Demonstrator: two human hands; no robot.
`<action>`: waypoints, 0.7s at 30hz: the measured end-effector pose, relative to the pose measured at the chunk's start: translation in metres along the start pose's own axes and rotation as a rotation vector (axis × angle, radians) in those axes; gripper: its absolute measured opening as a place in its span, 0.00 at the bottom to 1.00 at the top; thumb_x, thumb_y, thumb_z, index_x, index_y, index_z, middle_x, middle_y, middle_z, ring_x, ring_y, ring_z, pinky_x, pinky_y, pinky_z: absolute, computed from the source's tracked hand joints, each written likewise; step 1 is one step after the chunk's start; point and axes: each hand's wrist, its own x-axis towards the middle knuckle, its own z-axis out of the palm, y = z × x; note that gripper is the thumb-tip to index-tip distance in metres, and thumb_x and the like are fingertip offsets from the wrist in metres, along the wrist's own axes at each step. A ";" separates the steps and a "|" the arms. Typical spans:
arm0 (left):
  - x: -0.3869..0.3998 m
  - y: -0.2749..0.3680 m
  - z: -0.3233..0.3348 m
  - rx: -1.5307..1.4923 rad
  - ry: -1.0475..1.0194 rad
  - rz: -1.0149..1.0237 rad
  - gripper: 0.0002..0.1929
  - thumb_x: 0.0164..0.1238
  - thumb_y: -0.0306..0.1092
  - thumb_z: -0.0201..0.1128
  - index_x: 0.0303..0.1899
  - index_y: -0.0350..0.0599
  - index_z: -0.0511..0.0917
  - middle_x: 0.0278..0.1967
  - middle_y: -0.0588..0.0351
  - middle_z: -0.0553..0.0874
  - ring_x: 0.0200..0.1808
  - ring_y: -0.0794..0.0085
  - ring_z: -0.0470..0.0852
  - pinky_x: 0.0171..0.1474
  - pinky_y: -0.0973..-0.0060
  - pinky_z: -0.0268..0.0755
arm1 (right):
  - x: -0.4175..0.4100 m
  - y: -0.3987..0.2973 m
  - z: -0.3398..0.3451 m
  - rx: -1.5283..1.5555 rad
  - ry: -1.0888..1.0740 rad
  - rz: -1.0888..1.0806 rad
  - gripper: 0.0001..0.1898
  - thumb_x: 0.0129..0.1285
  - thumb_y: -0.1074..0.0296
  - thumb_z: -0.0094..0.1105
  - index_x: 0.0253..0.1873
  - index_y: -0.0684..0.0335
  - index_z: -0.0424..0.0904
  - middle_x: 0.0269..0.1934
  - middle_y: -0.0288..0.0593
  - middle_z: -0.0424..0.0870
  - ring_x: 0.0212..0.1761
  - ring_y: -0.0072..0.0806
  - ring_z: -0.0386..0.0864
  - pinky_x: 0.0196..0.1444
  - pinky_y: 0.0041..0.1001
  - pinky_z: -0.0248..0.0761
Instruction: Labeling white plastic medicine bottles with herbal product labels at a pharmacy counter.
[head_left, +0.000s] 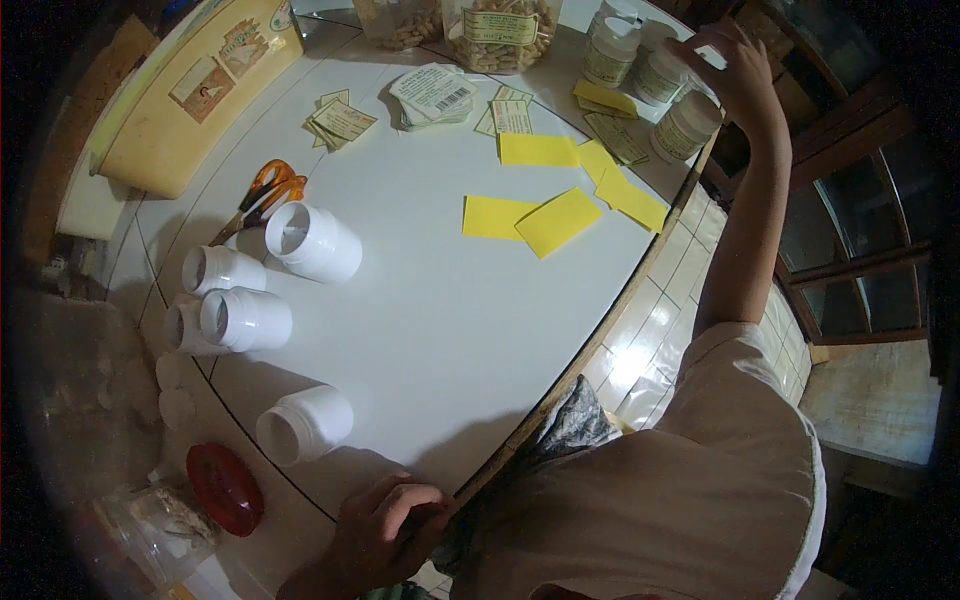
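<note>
My right hand (731, 71) reaches to the group of labelled plastic jars at the far right corner, its fingers beside a jar (660, 75); whether it grips anything is hidden. Another labelled jar (684, 126) stands just below the fingers. My left hand (401, 517) rests by the near table edge, fingers curled, with nothing seen in it. Close to it an open white plastic jar (307, 424) lies tilted on the white table (420, 322). Several more open white jars (319, 244) are grouped at the left. Yellow paper slips (559, 221) lie spread between the two groups.
Orange-handled scissors (274, 187) lie behind the white jars. Stacked printed labels (431, 94) and loose ones (341, 124) are farther back, before a clear container of pale pieces (499, 37). A yellowish tub (202, 90) stands back left; a red oval object (225, 487) lies near left.
</note>
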 end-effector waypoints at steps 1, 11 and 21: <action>0.000 0.001 0.000 -0.021 0.002 -0.011 0.10 0.55 0.33 0.63 0.36 0.43 0.73 0.29 0.52 0.78 0.32 0.63 0.78 0.39 0.68 0.69 | 0.002 -0.007 0.004 -0.091 -0.060 0.061 0.21 0.51 0.49 0.62 0.41 0.61 0.79 0.46 0.43 0.77 0.50 0.38 0.72 0.51 0.36 0.62; 0.001 0.000 0.000 0.000 0.005 0.039 0.12 0.53 0.29 0.63 0.39 0.42 0.71 0.26 0.52 0.78 0.28 0.62 0.79 0.43 0.65 0.68 | 0.005 0.002 0.001 0.122 -0.291 0.138 0.23 0.45 0.48 0.66 0.42 0.57 0.77 0.47 0.36 0.75 0.54 0.37 0.66 0.58 0.37 0.58; 0.003 0.005 -0.002 0.006 0.012 -0.005 0.10 0.51 0.28 0.63 0.35 0.43 0.73 0.26 0.53 0.79 0.30 0.62 0.80 0.48 0.63 0.67 | 0.029 -0.022 -0.015 0.121 -0.071 0.002 0.23 0.48 0.55 0.67 0.48 0.57 0.74 0.43 0.42 0.77 0.49 0.36 0.72 0.53 0.34 0.64</action>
